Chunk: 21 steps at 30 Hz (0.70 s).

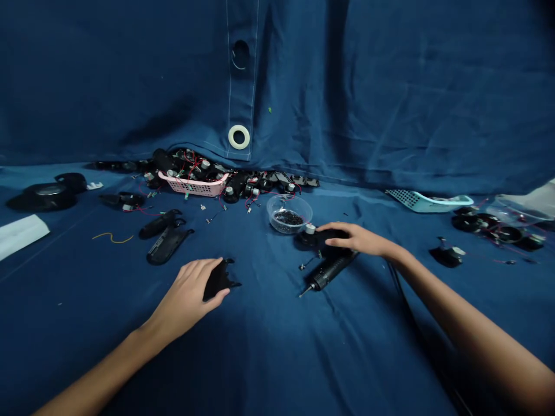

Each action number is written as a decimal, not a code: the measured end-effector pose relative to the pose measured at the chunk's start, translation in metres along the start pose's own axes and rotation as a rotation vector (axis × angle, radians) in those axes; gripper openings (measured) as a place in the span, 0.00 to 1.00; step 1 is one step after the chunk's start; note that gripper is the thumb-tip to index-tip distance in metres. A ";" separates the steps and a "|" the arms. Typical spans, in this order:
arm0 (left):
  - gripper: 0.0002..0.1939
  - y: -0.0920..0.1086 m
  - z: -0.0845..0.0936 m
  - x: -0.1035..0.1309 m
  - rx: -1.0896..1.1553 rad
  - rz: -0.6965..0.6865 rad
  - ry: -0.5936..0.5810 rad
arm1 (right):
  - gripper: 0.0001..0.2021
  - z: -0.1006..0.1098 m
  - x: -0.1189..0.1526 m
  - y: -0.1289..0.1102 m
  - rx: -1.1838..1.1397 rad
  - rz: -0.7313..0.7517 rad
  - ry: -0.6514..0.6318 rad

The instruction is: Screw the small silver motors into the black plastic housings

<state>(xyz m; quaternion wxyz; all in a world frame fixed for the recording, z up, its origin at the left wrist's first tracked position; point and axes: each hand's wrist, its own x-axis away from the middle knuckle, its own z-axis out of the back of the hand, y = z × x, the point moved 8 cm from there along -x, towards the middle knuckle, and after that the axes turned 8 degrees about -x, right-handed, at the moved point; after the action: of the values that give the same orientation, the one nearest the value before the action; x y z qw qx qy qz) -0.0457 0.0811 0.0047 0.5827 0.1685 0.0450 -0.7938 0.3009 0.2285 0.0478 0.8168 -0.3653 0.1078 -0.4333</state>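
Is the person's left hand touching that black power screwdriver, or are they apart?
Apart. The head view shows a stretch of bare blue cloth between the left hand and the screwdriver.

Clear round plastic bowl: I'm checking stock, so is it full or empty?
Partly filled: small dark pieces lie low in the bowl, below its rim.

Bare left grip (191, 289), back upward, curls fingers and thumb in a hold; bare right grip (353, 238), palm down, points leftward; bare forearms (459, 316) slant inward
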 end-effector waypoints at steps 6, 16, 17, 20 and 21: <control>0.28 0.001 0.001 -0.003 -0.002 0.002 -0.008 | 0.27 0.072 -0.005 0.059 -0.239 -0.174 0.229; 0.29 -0.001 0.000 -0.005 0.023 0.029 -0.039 | 0.27 0.109 -0.146 0.051 -0.008 -0.132 0.573; 0.28 -0.001 0.001 -0.005 0.024 0.031 -0.037 | 0.27 0.109 -0.161 0.051 0.035 -0.148 0.579; 0.28 0.000 0.002 -0.004 0.033 0.038 -0.042 | 0.24 0.108 -0.199 0.051 0.152 -0.208 0.584; 0.28 0.000 0.003 -0.004 0.037 0.041 -0.045 | 0.25 0.107 -0.208 0.052 0.182 -0.238 0.593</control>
<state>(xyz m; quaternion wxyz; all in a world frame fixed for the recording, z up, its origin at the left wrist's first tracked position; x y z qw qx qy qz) -0.0455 0.0842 0.0084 0.5966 0.1621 0.0139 -0.7859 0.2612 0.4645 0.0589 0.7228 -0.1587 0.2581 -0.6211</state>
